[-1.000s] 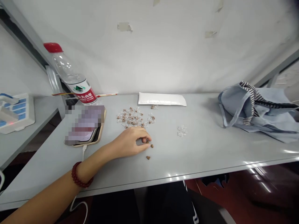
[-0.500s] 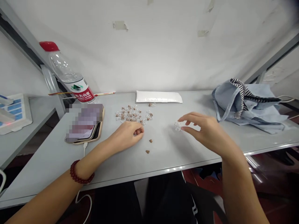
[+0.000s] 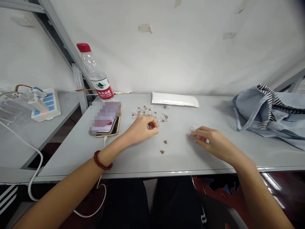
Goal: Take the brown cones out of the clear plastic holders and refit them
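My left hand (image 3: 144,128) rests on the table with its fingers curled into a loose pinch; anything inside is hidden. Beside and behind its knuckles lies a heap of small clear pieces with brown bits (image 3: 145,111). Another few of these (image 3: 164,117) sit just beyond the fingertips. My right hand (image 3: 209,138) is low over the table on the right, thumb and fingertips drawn close around what looks like a small clear piece, partly covered by the fingers. Clear pieces (image 3: 193,128) show just behind those fingertips. Two brown chips, one farther (image 3: 165,142) and one nearer (image 3: 162,152), lie between my hands.
A white padded packet (image 3: 175,99) lies against the wall. At the left stand a red-capped water bottle (image 3: 101,81) and a phone (image 3: 107,119) with a charging cable. A power strip (image 3: 49,105) is farther left. Light-blue striped cloth (image 3: 252,105) heaps at the right.
The view has swung left. My right hand has come nearer the table's front edge relative to the clear pieces, and its fingers have drawn closer together. My left hand keeps its curled pose.
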{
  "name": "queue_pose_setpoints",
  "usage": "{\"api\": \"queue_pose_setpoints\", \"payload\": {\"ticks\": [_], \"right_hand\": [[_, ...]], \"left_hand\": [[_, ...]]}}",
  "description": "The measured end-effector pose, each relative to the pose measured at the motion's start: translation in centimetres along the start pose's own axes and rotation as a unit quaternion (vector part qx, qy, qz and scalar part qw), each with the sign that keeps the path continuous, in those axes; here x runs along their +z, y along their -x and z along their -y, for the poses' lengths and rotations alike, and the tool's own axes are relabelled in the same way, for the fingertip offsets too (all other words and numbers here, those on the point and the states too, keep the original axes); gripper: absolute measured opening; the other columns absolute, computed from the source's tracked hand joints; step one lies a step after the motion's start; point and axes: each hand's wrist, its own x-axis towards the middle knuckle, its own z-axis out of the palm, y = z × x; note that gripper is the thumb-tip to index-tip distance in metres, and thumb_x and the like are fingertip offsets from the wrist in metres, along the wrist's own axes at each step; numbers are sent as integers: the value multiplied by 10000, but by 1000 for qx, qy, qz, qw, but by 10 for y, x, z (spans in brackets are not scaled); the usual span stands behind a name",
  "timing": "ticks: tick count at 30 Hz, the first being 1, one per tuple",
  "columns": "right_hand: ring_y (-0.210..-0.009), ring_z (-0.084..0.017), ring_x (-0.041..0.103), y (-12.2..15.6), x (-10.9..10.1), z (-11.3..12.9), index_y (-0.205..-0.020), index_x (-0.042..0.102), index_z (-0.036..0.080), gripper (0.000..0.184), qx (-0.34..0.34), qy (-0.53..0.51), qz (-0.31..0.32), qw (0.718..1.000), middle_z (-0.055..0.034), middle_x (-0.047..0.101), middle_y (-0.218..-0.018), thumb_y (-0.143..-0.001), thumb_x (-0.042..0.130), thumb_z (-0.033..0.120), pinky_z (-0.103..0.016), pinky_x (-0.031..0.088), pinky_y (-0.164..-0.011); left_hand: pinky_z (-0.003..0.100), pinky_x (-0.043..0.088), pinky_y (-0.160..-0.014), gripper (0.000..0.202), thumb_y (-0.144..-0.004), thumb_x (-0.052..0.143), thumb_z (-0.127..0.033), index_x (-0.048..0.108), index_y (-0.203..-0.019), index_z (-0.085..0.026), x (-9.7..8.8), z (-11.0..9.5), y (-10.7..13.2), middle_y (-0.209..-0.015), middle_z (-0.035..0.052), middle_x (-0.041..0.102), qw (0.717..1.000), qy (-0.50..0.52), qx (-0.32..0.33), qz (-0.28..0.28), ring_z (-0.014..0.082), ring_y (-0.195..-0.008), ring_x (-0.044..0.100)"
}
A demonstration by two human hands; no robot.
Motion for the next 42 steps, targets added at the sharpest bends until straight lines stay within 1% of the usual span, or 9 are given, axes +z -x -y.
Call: {"api": "queue_pose_setpoints", "payload": {"ticks": [5,11,14,18,22,26,29,33,42], "right_hand": [[-598,-162,544,-11,-6,-4,-814,621,203,178,53,93,63,992,-43,601,-747,-729,485,125,-290,400,-551],[-543,-135,454,-38,-17,16,-612,493,196,111,11,120,141,983,-39,547,-714,-678,501,108,-278,308,-498],[-574,-137,477,-58,-20,26,-628,529,194,92,-38,67,155,985,-34,562,-721,-667,514,112,-278,333,-513],[-625,-141,535,-89,-22,29,-769,630,203,135,-82,-115,164,976,-3,601,-709,-668,562,146,-268,395,-553],[-612,-127,538,-103,-10,24,-796,656,197,140,-75,-350,174,917,17,601,-659,-674,601,157,-278,437,-598],[-628,-120,567,-99,10,22,-786,659,198,82,-53,-514,122,848,22,604,-656,-725,615,165,-308,462,-698],[-651,-115,576,-94,20,27,-795,659,200,45,-21,-572,107,813,21,617,-675,-756,642,185,-314,457,-744],[-690,-121,592,-91,27,37,-759,655,193,45,-3,-625,126,770,15,621,-715,-732,689,181,-328,454,-786],[-716,-123,589,-88,29,42,-707,647,182,73,3,-679,128,722,8,608,-771,-725,718,176,-348,451,-827]], "left_hand": [[223,426,-586,40,-684,555,-172,593,-672,-165,0,-3,1,-748,3,646,999,38,-12,19,118,-656,553],[217,422,-576,40,-694,562,-183,597,-702,-167,-1,-3,1,-748,4,631,998,57,-16,10,125,-685,564],[209,407,-541,55,-701,565,-189,607,-728,-167,-2,-3,1,-746,-6,617,998,66,-24,-3,97,-602,524],[198,387,-498,65,-717,567,-205,611,-740,-163,-1,-3,-1,-739,-13,596,995,87,-47,-19,69,-529,467],[200,409,-503,51,-722,573,-197,611,-732,-165,2,-2,0,-741,-6,607,993,100,-57,-14,88,-567,505],[224,496,-647,48,-749,579,-189,622,-739,-171,6,-7,4,-778,14,643,988,146,-23,-40,135,-750,591],[223,506,-678,49,-764,591,-193,625,-737,-172,9,-12,5,-788,14,648,981,185,-12,-60,132,-767,599],[213,492,-627,39,-750,630,-200,641,-734,-166,10,-14,2,-725,0,647,972,200,-71,-104,111,-669,588],[228,463,-615,93,-750,644,-244,630,-707,-163,10,-8,-2,-616,-14,620,945,249,-145,-157,109,-623,583]]}}
